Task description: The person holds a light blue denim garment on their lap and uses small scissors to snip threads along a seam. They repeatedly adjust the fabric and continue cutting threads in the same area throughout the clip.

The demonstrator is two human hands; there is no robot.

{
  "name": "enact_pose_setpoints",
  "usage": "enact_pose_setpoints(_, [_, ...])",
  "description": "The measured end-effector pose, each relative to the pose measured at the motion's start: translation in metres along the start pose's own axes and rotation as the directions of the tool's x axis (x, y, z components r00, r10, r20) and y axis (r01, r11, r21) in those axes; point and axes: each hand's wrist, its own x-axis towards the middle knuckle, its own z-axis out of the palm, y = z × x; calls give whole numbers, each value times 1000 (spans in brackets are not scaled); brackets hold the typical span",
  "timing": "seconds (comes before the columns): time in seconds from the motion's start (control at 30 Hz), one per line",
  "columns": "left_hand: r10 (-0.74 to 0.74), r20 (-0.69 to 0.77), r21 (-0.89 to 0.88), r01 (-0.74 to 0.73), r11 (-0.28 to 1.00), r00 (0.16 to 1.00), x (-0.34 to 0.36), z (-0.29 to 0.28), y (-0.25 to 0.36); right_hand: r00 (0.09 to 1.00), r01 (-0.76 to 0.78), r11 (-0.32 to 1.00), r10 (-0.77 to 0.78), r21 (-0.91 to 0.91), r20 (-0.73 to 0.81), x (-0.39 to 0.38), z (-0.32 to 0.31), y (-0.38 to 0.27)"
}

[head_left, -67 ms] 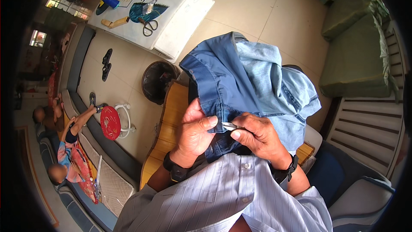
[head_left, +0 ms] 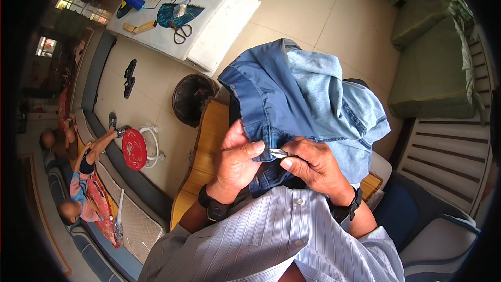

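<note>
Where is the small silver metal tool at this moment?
In the head view, the small silver metal tool is slightly right of centre, held in the right hand, its tip at the blue denim garment, near the left hand.

The right hand (head_left: 315,168) covers part of a small metal tool (head_left: 277,153), so its kind cannot be told. Some fingers of the left hand (head_left: 234,164) disappear behind the denim (head_left: 318,83). To the left, the contents of the bin (head_left: 177,102) are too dark to identify. The picture's edge cuts off the far table (head_left: 222,34) and near shirt (head_left: 250,224).
</note>
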Motion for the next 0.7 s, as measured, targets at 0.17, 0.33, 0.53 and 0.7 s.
enact_pose_setpoints(0.17, [-5,0,-8,5,1000,1000,1,1,0,1000,-8,999,9,38,-17,0,2,4])
enact_pose_setpoints(0.33, [0,-18,-20,-1,1000,1000,1,0,-1,971,-158,936,206,315,-124,-8,8,11])
enact_pose_setpoints(0.53, [38,22,105,-41,994,999,-4,-1,5,911,-111,591,382,799,-156,-11,1,22])
enact_pose_setpoints(0.7, [33,20,180,-36,983,999,-11,1,11,899,-92,549,404,831,-167,-10,-5,22])
